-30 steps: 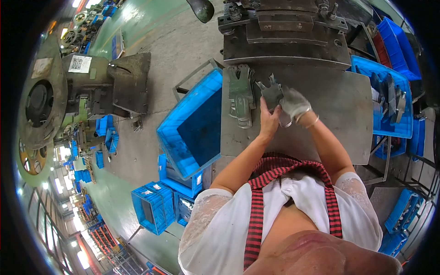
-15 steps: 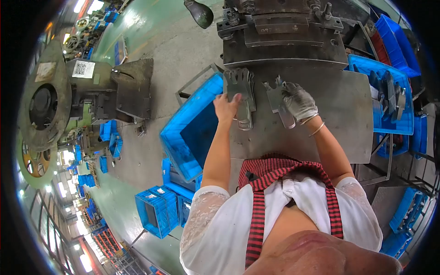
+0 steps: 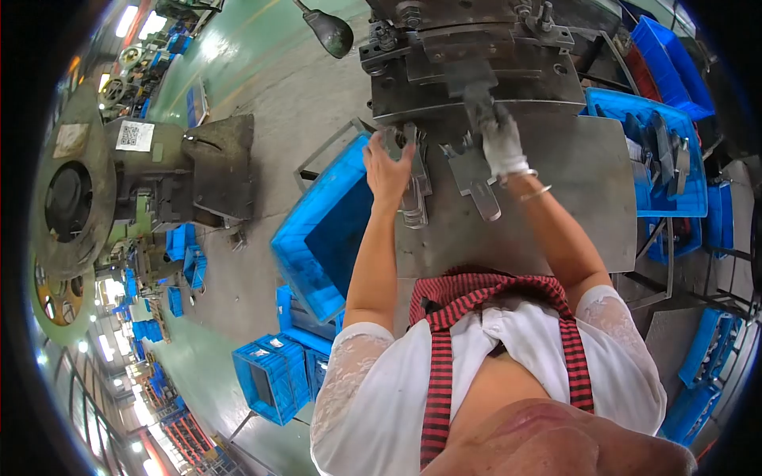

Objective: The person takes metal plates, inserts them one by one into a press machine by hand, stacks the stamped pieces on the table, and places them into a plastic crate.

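My gloved right hand (image 3: 503, 144) grips a flat metal plate (image 3: 474, 82), blurred by motion, at the front edge of the press die (image 3: 492, 59). Below that hand, another cut metal plate (image 3: 474, 178) with a notched top and a rounded tongue lies on the steel table (image 3: 571, 190). On the left, my bare left hand (image 3: 387, 176) has its thumb and fingers apart over the upper end of a stack of similar metal plates (image 3: 414, 198). Part of the stack is hidden by this hand.
A blue bin (image 3: 317, 230) stands tilted against the table's left side. At the right, another blue bin (image 3: 671, 151) holds several metal parts. Bolts (image 3: 386, 36) stick up from the die. A dark lamp-like head (image 3: 329, 33) hangs at the upper left.
My right hand has moved up toward the die with a plate, leaving another on the table. My left hand has shifted slightly up, its fingers now wider apart. The view has shifted a little.
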`<state>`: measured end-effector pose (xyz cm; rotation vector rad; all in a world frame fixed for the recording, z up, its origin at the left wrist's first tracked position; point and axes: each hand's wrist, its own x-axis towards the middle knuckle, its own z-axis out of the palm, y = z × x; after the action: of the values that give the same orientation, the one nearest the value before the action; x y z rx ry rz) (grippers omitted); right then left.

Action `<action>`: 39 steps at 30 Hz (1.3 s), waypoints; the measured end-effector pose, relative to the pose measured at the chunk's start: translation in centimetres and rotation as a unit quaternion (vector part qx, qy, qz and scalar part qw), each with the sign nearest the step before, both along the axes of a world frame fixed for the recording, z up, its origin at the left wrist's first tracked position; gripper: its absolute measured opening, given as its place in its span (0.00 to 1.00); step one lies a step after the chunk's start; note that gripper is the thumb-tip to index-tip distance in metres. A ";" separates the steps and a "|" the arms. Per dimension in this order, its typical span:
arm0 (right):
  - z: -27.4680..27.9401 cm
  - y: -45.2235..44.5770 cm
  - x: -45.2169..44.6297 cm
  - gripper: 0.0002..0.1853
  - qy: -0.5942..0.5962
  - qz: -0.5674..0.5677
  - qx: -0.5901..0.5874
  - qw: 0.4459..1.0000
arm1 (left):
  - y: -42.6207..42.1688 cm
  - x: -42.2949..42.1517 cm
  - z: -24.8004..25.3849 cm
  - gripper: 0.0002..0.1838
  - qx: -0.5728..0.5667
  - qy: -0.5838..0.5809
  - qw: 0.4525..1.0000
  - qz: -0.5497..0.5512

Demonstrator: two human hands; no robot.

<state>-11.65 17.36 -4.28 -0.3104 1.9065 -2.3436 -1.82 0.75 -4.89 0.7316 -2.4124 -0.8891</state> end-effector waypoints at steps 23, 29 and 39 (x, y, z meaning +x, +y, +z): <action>-0.7 -1.8 -9.3 0.16 0.401 -0.056 0.523 0.750 | -5.1 5.8 -0.5 0.14 0.388 0.013 0.921 0.044; -1.2 -1.9 -10.5 0.13 0.361 0.010 0.603 0.711 | -1.5 2.6 5.3 0.12 0.486 0.083 0.869 -0.035; -4.5 6.9 4.6 0.17 -0.241 0.161 -0.183 0.939 | 5.5 -9.8 4.3 0.10 0.522 0.092 0.830 -0.171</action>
<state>-7.03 24.23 -8.82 -0.0556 1.1082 -2.2634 -11.63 6.23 -0.61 0.4859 -1.7481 -2.3675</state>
